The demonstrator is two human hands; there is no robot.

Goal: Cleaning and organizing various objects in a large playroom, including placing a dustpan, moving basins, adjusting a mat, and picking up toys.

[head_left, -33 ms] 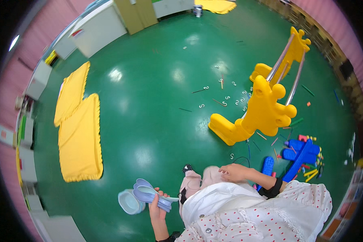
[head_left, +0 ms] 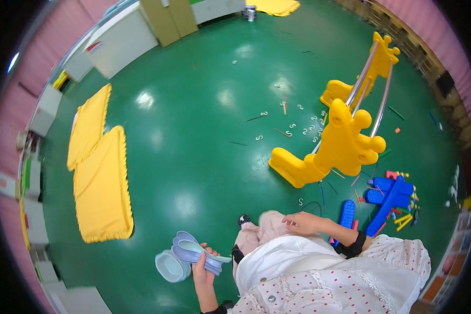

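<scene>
My left hand (head_left: pixel 204 267) is closed around the handles of several plastic spoons (head_left: pixel 188 253), lavender ones with a pale mint one on top, their bowls pointing left. Just left of that hand, a stack of pale blue bowls (head_left: pixel 171 267) sits on the green floor, partly behind the spoons. My right hand (head_left: pixel 301 223) lies on my pink-trousered knee with its fingers loosely stretched out and nothing in it. A white apron with a red-dotted border covers my lap.
A yellow rack (head_left: pixel 345 141) with metal bars stands ahead right. White S-shaped hooks (head_left: pixel 305 132) and thin sticks lie scattered near it. Blue plastic pieces (head_left: pixel 387 199) are heaped at right among small coloured parts. Folded yellow cloths (head_left: pixel 102 188) lie at left; white cabinets (head_left: pixel 123 39) line the wall.
The view has shifted slightly, so the cloths and rack appear a little displaced. Both hands keep the same hold and place.
</scene>
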